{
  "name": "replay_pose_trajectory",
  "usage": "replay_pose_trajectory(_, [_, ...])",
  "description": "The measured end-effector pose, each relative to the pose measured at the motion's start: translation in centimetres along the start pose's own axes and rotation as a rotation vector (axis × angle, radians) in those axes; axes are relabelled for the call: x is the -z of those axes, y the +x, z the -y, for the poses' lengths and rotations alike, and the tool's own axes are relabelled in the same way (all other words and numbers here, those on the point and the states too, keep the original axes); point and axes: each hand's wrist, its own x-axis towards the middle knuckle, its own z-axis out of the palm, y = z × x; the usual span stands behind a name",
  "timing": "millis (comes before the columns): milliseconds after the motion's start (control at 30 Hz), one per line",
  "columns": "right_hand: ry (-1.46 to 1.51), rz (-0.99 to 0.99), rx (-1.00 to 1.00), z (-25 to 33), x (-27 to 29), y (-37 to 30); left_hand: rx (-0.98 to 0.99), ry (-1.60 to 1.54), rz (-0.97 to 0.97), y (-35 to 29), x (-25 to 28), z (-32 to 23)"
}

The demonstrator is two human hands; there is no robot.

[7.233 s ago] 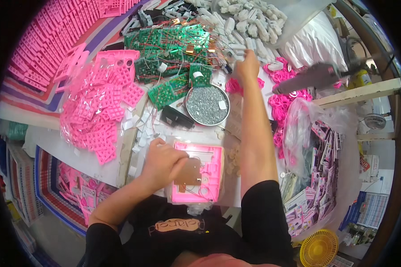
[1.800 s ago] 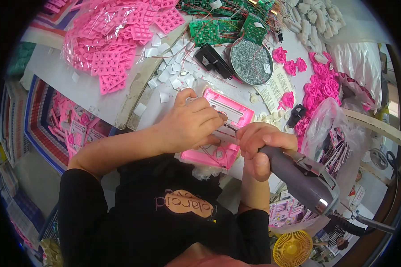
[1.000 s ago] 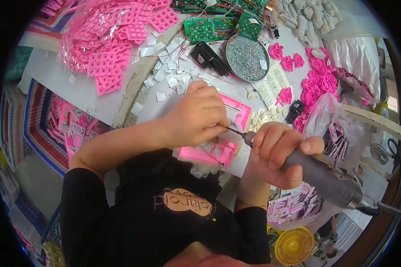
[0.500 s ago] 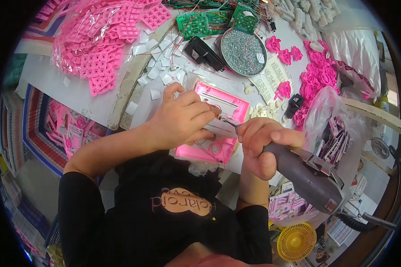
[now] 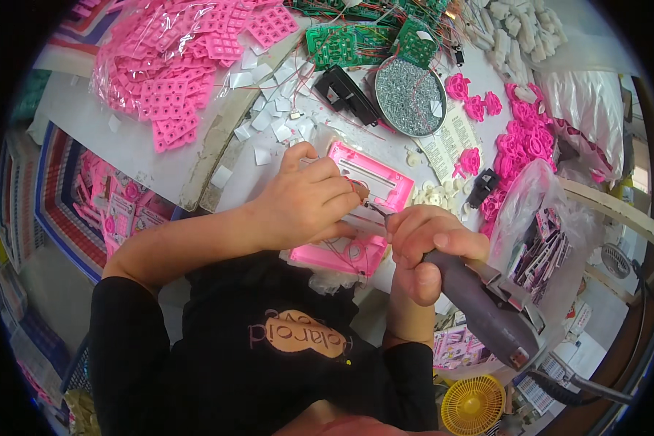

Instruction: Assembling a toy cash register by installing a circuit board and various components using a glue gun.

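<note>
A shallow pink plastic casing with a pale inner face lies on the worktable in front of me. My left hand rests over its left part, fingers bent together near its middle. What they pinch is hidden, though thin red wires show at the fingertips. My right hand is wrapped around a dark grey electric screwdriver, whose body slants down to the right. Its thin metal bit points into the casing, close to my left fingertips. A loop of pink wire lies in the casing's near end.
Behind the casing stand a round dish of small screws, a black plastic part and green circuit boards. Pink keypads in clear plastic lie far left. Pink rings and a plastic bag are right; a yellow basket is below.
The table and its things have shifted slightly right and down in the view. The screwdriver's rear end sits a little lower and farther left. Both hands keep nearly the same pose at the casing.
</note>
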Motion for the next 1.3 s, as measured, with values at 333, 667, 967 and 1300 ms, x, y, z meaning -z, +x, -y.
replay_pose_trajectory(333, [-0.113,0.126,0.139,-0.9,-1.2,1.1,-0.055,-0.046,-0.03,-0.3,-0.7,0.2])
replay_pose_trajectory(667, [0.135,0.101,-0.093,-0.5,1.1,1.7,-0.075,0.048,-0.032,-0.5,-0.5,-0.1])
replay_pose_trajectory(967, [-0.18,-0.205,-0.35,2.4,2.6,-0.4,-0.048,0.04,0.019,0.5,0.0,0.0])
replay_pose_trajectory(1300, [-0.947,0.369,-0.219,-0.7,5.6,-2.5,0.25,-0.257,-0.1,-1.1,-0.4,-0.1])
